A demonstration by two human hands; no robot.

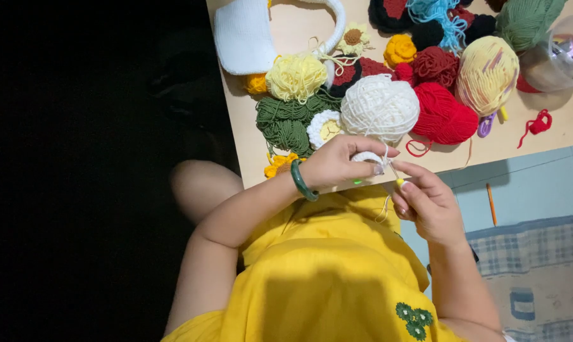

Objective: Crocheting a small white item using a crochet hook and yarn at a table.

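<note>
My left hand [337,161], with a green bangle [301,182] on the wrist, pinches a small white crochet piece [366,156] at the near edge of the wooden table [286,28]. My right hand [426,199] grips a yellow-handled crochet hook [397,179] whose tip meets the white piece. White yarn runs from the piece up to a white yarn ball [380,107] just beyond my hands.
On the table lie green yarn [286,123], a red ball [441,114], a pale yellow ball [487,73], a yellow pompom [296,77], a white knitted bag [248,35], crochet flowers, a clear container [562,57]. An orange pencil [491,204] lies on the floor tiles beside a checked mat [533,253].
</note>
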